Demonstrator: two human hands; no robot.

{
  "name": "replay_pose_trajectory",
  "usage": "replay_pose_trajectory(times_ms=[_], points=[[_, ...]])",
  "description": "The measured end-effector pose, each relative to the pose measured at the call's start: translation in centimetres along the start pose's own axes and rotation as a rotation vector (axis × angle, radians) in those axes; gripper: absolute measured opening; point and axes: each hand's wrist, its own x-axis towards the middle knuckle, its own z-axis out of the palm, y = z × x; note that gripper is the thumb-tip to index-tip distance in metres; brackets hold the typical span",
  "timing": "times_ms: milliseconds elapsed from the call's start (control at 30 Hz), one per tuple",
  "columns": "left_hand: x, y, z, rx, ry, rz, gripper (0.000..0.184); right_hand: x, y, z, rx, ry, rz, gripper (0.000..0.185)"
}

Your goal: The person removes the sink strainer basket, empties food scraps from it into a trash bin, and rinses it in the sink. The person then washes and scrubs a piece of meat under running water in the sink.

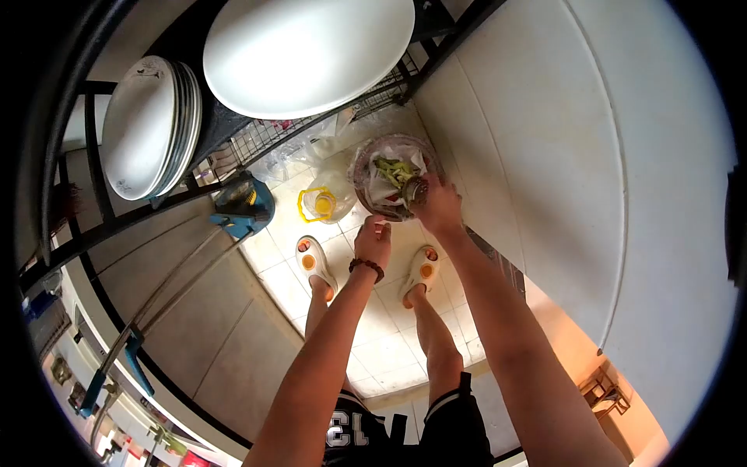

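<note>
A round bin (360, 175) with a clear liner stands on the tiled floor near the wall, green scraps (395, 172) and white paper inside it. Over the bin's right side, my right hand (440, 205) is closed around a small dark jar-like object (417, 190), whose exact kind I cannot make out. My left hand (373, 240), with a beaded bracelet (367, 269) at its wrist, is beside the bin's lower edge, its fingers curled. Whether it holds anything is hidden.
A large clear bottle (337, 193) with a yellow handle stands left of the bin. A blue mop bucket (247, 205) is farther left. Above are a black rack (233, 180), stacked plates (144, 128) and a large white platter (307, 54). A pale wall rises at right.
</note>
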Motion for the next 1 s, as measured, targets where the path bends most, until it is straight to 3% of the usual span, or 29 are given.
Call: replay_pose_trajectory(times_ms=[33,100,233,300,400,633,700,867,1000], points=[[-0.1,0.0,0.0,-0.001,-0.009,-0.018,0.027,0.3,0.2,0.1,0.002,0.01,-0.003,0.062],[-0.8,-0.3,0.0,-0.007,-0.014,-0.045,0.027,0.2,1.0,0.7,0.187,-0.19,0.093,0.066],[-1.7,-0.6,-0.4,-0.066,-0.072,-0.09,0.029,-0.7,0.8,0.3,0.248,-0.183,0.099,0.064],[-1.9,0.1,-1.2,-0.101,-0.083,-0.082,0.029,-1.3,0.0,-1.2,0.24,0.005,0.017,0.061],[-3.4,1.7,-2.9,-0.094,-0.102,-0.134,0.03,-2.5,-0.9,-3.8,0.219,0.117,-0.07,0.061],[-8.0,6.2,-6.1,-0.244,-0.076,-0.185,0.032,-6.6,-3.8,-11.5,0.175,0.122,-0.093,0.061],[-10.3,9.3,-8.0,-0.357,-0.162,-0.352,0.032,-8.4,-3.9,-13.4,0.213,0.088,-0.156,0.06],[-14.5,14.2,-11.6,-0.668,-0.261,-0.421,0.03,-14.6,-7.1,-21.4,0.371,0.194,-0.178,0.059],[-18.4,19.6,-15.2,-0.695,-0.314,-0.376,0.028,-18.9,-10.5,-28.4,0.494,0.314,-0.211,0.056]])
